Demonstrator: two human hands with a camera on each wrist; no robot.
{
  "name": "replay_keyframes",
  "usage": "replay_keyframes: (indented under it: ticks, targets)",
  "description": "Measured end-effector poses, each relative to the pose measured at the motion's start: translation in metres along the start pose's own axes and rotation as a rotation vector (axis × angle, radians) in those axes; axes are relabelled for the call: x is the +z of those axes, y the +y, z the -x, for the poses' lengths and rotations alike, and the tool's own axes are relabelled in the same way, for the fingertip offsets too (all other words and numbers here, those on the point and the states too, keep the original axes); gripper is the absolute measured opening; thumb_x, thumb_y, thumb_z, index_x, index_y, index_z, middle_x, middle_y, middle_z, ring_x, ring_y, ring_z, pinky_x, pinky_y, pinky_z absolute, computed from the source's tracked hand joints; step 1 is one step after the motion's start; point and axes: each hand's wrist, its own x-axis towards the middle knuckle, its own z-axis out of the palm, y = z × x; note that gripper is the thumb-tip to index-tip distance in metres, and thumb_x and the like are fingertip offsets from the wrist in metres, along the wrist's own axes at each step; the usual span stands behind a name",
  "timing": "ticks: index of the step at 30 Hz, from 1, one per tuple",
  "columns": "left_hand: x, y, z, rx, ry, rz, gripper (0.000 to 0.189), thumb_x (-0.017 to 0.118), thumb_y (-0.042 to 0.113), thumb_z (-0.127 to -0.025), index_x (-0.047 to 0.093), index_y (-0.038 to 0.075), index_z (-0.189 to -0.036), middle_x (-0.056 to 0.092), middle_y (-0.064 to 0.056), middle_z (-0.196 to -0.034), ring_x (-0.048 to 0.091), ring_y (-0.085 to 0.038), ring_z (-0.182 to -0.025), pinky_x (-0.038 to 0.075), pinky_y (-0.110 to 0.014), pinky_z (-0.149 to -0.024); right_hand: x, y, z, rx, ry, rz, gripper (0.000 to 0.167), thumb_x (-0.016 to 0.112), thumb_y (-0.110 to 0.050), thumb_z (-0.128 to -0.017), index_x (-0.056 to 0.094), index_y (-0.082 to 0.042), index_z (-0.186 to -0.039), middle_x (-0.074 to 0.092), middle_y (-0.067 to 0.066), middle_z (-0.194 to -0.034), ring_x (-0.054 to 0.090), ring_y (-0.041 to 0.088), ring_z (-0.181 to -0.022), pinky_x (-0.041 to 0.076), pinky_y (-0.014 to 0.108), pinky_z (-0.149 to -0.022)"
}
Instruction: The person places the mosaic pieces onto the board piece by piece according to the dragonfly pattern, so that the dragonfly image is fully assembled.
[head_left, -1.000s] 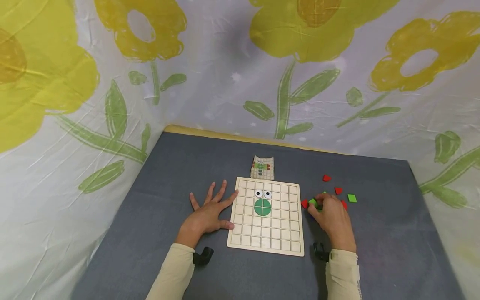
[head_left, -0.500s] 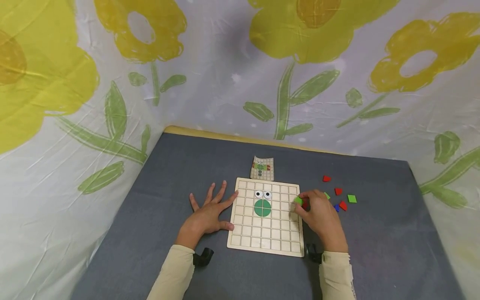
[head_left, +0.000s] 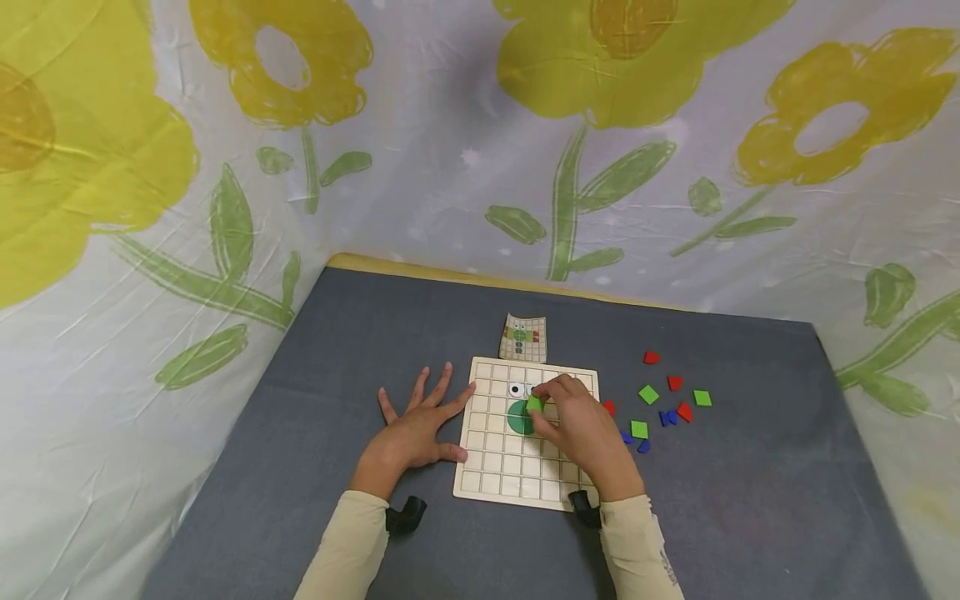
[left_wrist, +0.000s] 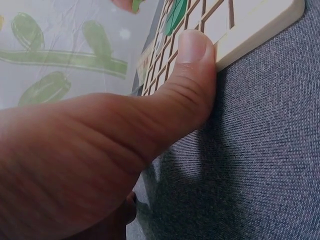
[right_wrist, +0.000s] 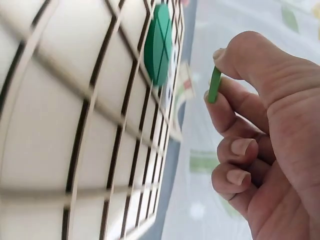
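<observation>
A cloth backdrop [head_left: 427,192] painted with yellow flowers rises behind the dark grey tabletop [head_left: 772,492], near whose middle, well back from the far edge, lies a square wooden board [head_left: 494,461] ruled into cells. The left hand [head_left: 417,432], its fingers spread nearly straight and holding nothing, touches the board's left edge; the right hand [head_left: 588,427] reaches over the board, thumb and forefinger pinching one green tile [head_left: 534,404], the remaining fingers loosely curled. A small printed card [head_left: 525,340], one corner curled, lies between the board and the tabletop's far edge. On the board rests a dark green disc [head_left: 517,419], apparently made of quarters. A slip of the narrow pinch could twist the tile, leaving it askew across the cell lines; fingers brushing the disc might displace it; and a push, were the left hand lifted, could shift the board. The tile is bright, flat, thin and straight-sided; it hangs at the disc's upper right, and the right wrist view shows it edge-on, clear of the board. Similar green pieces [head_left: 648,395], red pieces [head_left: 652,357] and blue pieces [head_left: 643,447] lie scattered toward the tabletop's right edge. Smallest are the eye discs [head_left: 516,389], one partly covered by the right hand.
</observation>
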Motion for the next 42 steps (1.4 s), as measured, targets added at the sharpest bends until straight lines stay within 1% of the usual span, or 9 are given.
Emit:
replay_keyframes:
  ticks: [3,6,13,18,23,31,42]
  targets:
    - [0.000,0.000,0.000,0.001,0.001,-0.002,0.108,0.084,0.054,-0.081,0.023,0.042,-0.169,-0.004,0.000,-0.179,-0.012,-0.037,-0.163,-0.014,-0.088,-0.109,0.004,-0.007,-0.006,-0.030,-0.013,0.009,0.022,0.080,-0.023,-0.097,0.075,-0.009,-0.114,0.066,0.002,-0.110,0.065,0.017,-0.098,0.060,0.034,-0.076]
    - [-0.001,0.000,0.001,0.004,-0.002,-0.003,0.107,0.083,0.054,-0.082,0.022,0.042,-0.169,-0.004,-0.001,-0.179,-0.012,-0.037,-0.163,-0.014,-0.088,-0.109,0.008,-0.012,-0.011,-0.050,-0.017,0.020,0.023,0.082,-0.023,-0.096,0.075,-0.009,-0.114,0.066,0.002,-0.109,0.064,0.015,-0.094,0.060,0.032,-0.073]
    - [0.001,-0.001,0.000,0.009,0.000,0.001,0.107,0.083,0.055,-0.081,0.023,0.042,-0.169,-0.004,0.000,-0.179,-0.012,-0.037,-0.163,-0.014,-0.088,-0.109,0.018,-0.021,-0.024,-0.098,-0.030,0.073,0.022,0.083,-0.021,-0.095,0.077,-0.009,-0.113,0.067,0.002,-0.106,0.063,0.015,-0.093,0.060,0.032,-0.077]
    - [0.001,-0.002,0.001,0.013,0.010,0.006,0.107,0.083,0.054,-0.081,0.023,0.042,-0.169,-0.004,-0.001,-0.179,-0.012,-0.037,-0.163,-0.013,-0.089,-0.109,0.026,-0.026,-0.030,-0.100,-0.066,0.092,0.022,0.084,-0.017,-0.093,0.077,-0.009,-0.113,0.066,0.001,-0.106,0.063,0.015,-0.093,0.059,0.032,-0.078]
    - [0.001,-0.001,0.002,0.013,0.010,0.005,0.107,0.083,0.054,-0.080,0.024,0.042,-0.168,-0.003,-0.001,-0.179,-0.011,-0.037,-0.163,-0.012,-0.089,-0.109,0.030,-0.030,-0.032,-0.085,-0.106,0.098,0.024,0.084,-0.018,-0.093,0.077,-0.010,-0.114,0.066,0.000,-0.106,0.061,0.015,-0.095,0.059,0.032,-0.079]
    - [0.001,0.000,0.001,0.007,0.003,0.005,0.107,0.083,0.054,-0.081,0.024,0.042,-0.169,-0.004,-0.001,-0.179,-0.012,-0.037,-0.163,-0.013,-0.088,-0.109,0.033,-0.032,-0.035,-0.093,-0.111,0.141,0.025,0.086,-0.019,-0.092,0.079,-0.010,-0.115,0.066,0.001,-0.105,0.062,0.014,-0.094,0.059,0.030,-0.079]
    - [0.001,-0.001,0.001,0.018,0.016,0.023,0.107,0.084,0.051,-0.081,0.025,0.041,-0.168,-0.003,-0.001,-0.179,-0.012,-0.037,-0.163,-0.014,-0.088,-0.109,0.036,-0.034,-0.036,-0.089,-0.098,0.132,0.028,0.089,-0.016,-0.089,0.080,-0.010,-0.115,0.066,0.002,-0.105,0.064,0.016,-0.096,0.061,0.031,-0.081]
